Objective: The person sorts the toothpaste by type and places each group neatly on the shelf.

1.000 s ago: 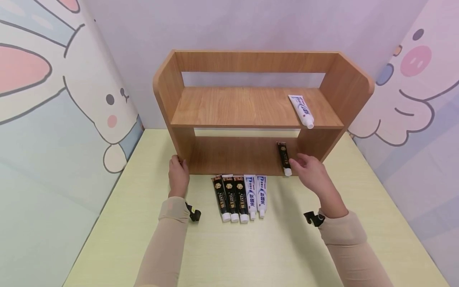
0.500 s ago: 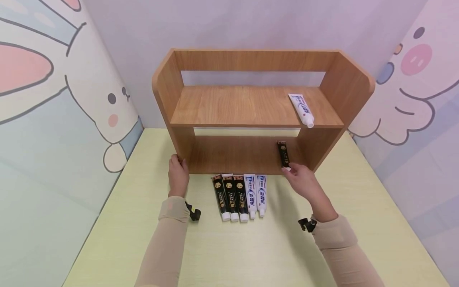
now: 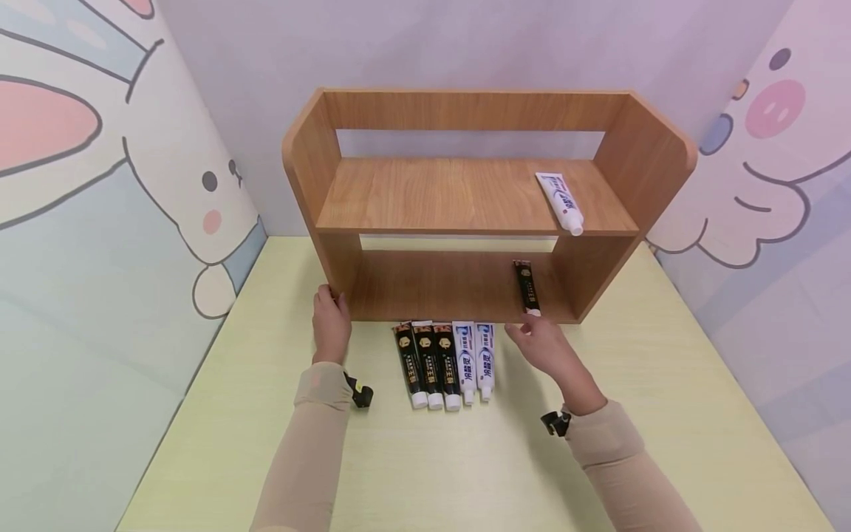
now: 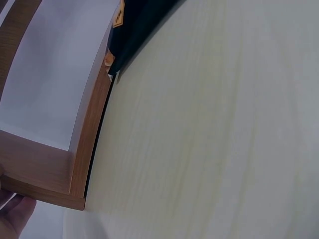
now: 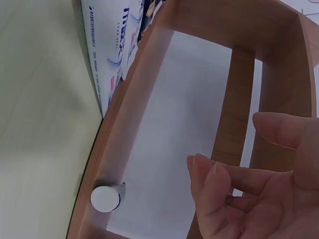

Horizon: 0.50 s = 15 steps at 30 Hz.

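At the left side panel of a wooden two-tier shelf (image 3: pixel 459 196), my left hand (image 3: pixel 331 325) grips the front edge; in the left wrist view its fingertips show at the panel. My right hand (image 3: pixel 549 349) is just in front of the lower board, its fingers loosely bent with nothing between them, as the right wrist view confirms. Behind it, a black toothpaste tube (image 3: pixel 527 284) lies on the lower board, its white cap (image 5: pixel 105 199) toward the front. A white toothpaste tube (image 3: pixel 561 202) lies on the upper board at the right.
Before the shelf, several toothpaste tubes lie in a row on the pale table (image 3: pixel 425 473): black tubes (image 3: pixel 428 362) at left, white tubes (image 3: pixel 485 360) at right. Walls with cartoon animals (image 3: pixel 193 177) stand on both sides.
My right hand has moved left and toward me, from beside the black tube, past its cap, to the shelf's front edge. The left hand has stayed at the panel.
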Tool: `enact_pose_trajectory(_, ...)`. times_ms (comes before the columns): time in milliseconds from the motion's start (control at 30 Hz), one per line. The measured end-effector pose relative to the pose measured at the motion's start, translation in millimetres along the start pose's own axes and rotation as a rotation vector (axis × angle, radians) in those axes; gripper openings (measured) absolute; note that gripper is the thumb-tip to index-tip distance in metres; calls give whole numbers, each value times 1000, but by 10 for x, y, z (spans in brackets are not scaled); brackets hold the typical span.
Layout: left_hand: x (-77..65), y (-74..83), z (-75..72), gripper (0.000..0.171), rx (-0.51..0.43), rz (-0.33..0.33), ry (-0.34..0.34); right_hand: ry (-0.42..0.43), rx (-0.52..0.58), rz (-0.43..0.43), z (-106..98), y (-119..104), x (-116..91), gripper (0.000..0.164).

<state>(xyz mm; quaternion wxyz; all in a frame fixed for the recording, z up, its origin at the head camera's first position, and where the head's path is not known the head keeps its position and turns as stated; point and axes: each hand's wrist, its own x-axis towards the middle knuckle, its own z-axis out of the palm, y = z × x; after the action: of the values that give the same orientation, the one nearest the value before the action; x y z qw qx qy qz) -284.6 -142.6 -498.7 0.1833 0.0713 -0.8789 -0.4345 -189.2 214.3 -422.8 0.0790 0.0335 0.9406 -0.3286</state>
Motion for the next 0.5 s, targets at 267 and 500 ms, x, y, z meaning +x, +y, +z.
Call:
enact_pose_trajectory(267, 21, -20, 11, 29, 13, 8, 9, -19, -6, 14, 167, -11, 26, 54)
enact_pose_trajectory(500, 15, -12, 5, 30, 10, 3, 0, -64, -32, 55, 297, -22, 50, 56)
